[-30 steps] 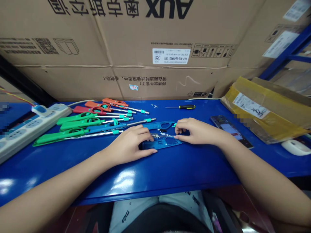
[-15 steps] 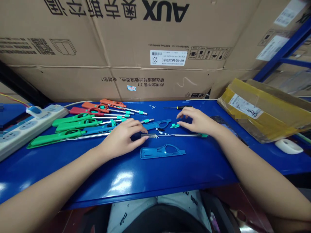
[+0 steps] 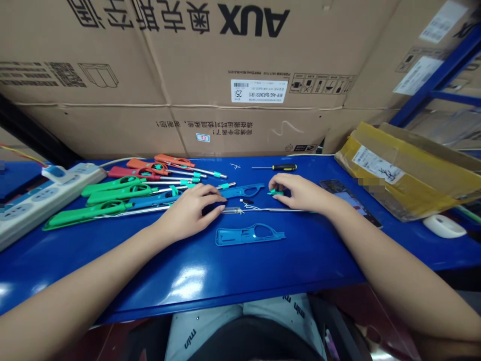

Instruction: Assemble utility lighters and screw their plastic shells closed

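My left hand rests on the blue table, its fingertips on the end of a thin metal lighter tube with small wires. My right hand pinches a small green plastic piece between thumb and fingers, just above the tube. One blue lighter shell half lies open near the front. The other blue shell half lies behind the tube, between both hands.
Several green, red and orange long lighters lie at the left. A white power strip sits far left. A small screwdriver, a phone, a taped parcel and a white mouse lie to the right. Cardboard boxes stand behind.
Both hands lifted off the blue shell half, leaving it on the table, with the inner tube now lying behind it. My right hand reached back, then closed on the small green piece.
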### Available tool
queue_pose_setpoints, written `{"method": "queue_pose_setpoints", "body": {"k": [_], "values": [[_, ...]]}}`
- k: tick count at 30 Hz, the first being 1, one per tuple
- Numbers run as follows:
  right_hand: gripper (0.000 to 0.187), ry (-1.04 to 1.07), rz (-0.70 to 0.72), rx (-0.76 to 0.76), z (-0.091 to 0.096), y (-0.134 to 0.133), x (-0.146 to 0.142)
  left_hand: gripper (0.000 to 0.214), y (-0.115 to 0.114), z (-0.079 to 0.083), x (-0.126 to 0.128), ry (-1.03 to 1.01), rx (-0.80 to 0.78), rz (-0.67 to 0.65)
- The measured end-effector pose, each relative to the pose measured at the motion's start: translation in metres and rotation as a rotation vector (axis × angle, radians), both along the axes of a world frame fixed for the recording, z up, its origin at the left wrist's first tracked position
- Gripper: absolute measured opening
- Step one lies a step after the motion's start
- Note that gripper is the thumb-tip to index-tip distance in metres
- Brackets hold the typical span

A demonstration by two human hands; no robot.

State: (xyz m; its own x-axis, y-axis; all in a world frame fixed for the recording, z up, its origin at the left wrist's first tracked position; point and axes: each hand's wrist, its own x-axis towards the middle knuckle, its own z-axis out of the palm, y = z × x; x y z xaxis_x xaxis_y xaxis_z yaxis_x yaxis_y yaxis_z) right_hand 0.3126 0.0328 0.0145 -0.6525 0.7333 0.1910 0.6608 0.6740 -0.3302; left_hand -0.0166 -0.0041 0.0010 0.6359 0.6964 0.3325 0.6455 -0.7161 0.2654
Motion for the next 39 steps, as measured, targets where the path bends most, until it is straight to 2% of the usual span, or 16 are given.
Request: {"method": "queue_pose_setpoints", "body": {"k": [2, 5, 10, 14, 20, 22, 26, 33, 39], "values": [[0.013, -0.025, 0.014, -0.027, 0.002, -0.001, 0.002, 0.032, 0.000, -0.002, 0.000, 0.000, 0.000, 0.003], [0.012, -0.035, 0.001, 0.011, 0.002, -0.002, 0.001, 0.033, 0.000, -0.005, 0.001, 0.000, 0.005, 0.013], [0.022, 0.014, 0.025, 0.052, -0.005, -0.002, -0.005, 0.032, -0.002, -0.007, 0.003, -0.040, 0.019, 0.017], [0.027, 0.003, 0.032, 0.037, -0.007, -0.001, -0.005, 0.028, -0.004, -0.004, 0.004, -0.055, 0.016, -0.027], [0.034, -0.018, 0.058, -0.048, 0.001, -0.006, -0.003, 0.025, -0.007, -0.004, 0.005, -0.060, 0.025, -0.085], [0.030, 0.027, 0.055, -0.020, 0.002, -0.010, -0.007, 0.024, -0.007, -0.004, 0.006, -0.066, 0.029, -0.102], [0.006, 0.131, -0.039, 0.082, -0.005, -0.017, -0.026, 0.022, -0.008, -0.007, 0.012, -0.078, -0.005, -0.111], [0.011, 0.099, -0.105, 0.018, -0.022, -0.018, -0.053, 0.019, -0.008, -0.010, 0.019, -0.146, -0.053, -0.107], [0.002, 0.285, -0.104, 0.042, -0.022, -0.017, -0.056, 0.018, -0.007, -0.009, 0.017, -0.150, -0.062, -0.110]]}}
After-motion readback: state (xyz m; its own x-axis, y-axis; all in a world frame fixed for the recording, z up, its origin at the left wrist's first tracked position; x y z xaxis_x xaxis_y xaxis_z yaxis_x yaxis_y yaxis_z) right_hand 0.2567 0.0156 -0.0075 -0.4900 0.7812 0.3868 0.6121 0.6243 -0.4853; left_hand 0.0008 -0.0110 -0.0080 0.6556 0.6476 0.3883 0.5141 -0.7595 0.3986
